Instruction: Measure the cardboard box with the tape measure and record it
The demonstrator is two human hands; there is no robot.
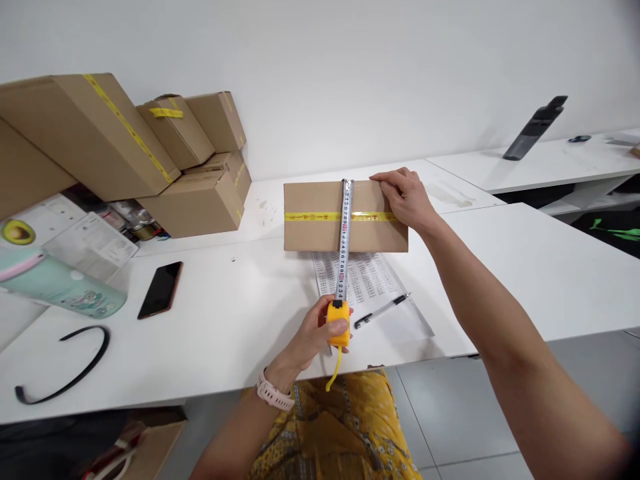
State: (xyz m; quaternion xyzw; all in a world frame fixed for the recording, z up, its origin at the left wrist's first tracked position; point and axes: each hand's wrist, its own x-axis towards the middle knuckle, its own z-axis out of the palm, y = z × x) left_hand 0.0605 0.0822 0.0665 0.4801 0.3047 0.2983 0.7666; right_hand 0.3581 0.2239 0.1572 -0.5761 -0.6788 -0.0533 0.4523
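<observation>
My left hand (320,328) is closed around a yellow tape measure (339,327) near the table's front edge. Its metal blade (343,260) runs out across the face of a cardboard box (310,233), with the blade's end at the box's far edge. Yellow printed tape crosses the box lengthwise. At the box's upper right, my right hand (404,193) grips the edge, thumb and fingers bent over it. Below the box lies a printed sheet (370,283), partly covered, with a black pen (383,311) on it.
Stacked cardboard boxes (200,200) stand at the left against the wall. Nearer are a phone (161,290), a mint-green bottle (75,290) and a black curved band (95,363). A dark bottle (535,130) stands on the right shelf.
</observation>
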